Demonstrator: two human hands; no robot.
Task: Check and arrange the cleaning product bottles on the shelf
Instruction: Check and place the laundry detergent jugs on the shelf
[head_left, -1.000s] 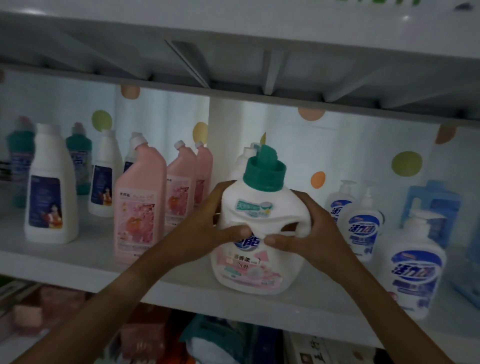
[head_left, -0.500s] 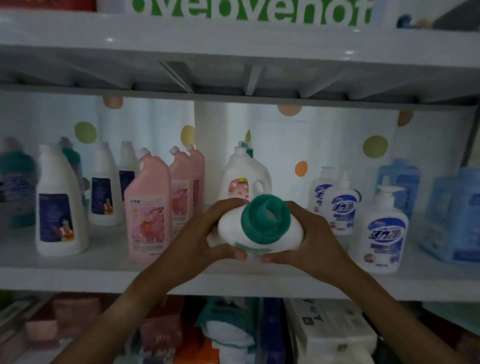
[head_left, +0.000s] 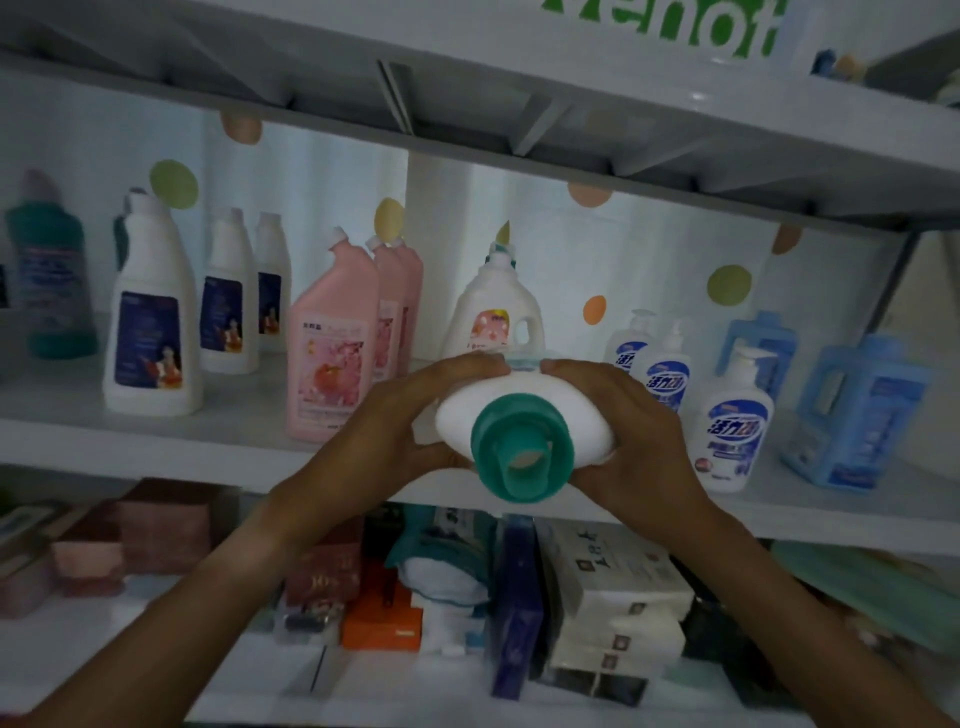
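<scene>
A white detergent bottle (head_left: 566, 410) with a teal cap (head_left: 519, 452) is tipped over so its cap points at me, held off the shelf (head_left: 156, 447) in front of its edge. My left hand (head_left: 410, 415) grips its left side and my right hand (head_left: 634, 421) its right side. Its label is hidden from view. Behind it a similar white jug (head_left: 496, 312) stands upright on the shelf.
Pink bottles (head_left: 332, 353) and white bottles (head_left: 150, 332) stand to the left, a teal bottle (head_left: 49, 280) far left. White pump bottles (head_left: 732, 415) and blue jugs (head_left: 857, 415) stand to the right. Boxes (head_left: 613, 608) and packets fill the lower shelf. Another shelf hangs overhead.
The bottle went from upright on the shelf to tipped with its cap toward me, and was drawn nearer. Both hands stayed on it. The view has tilted.
</scene>
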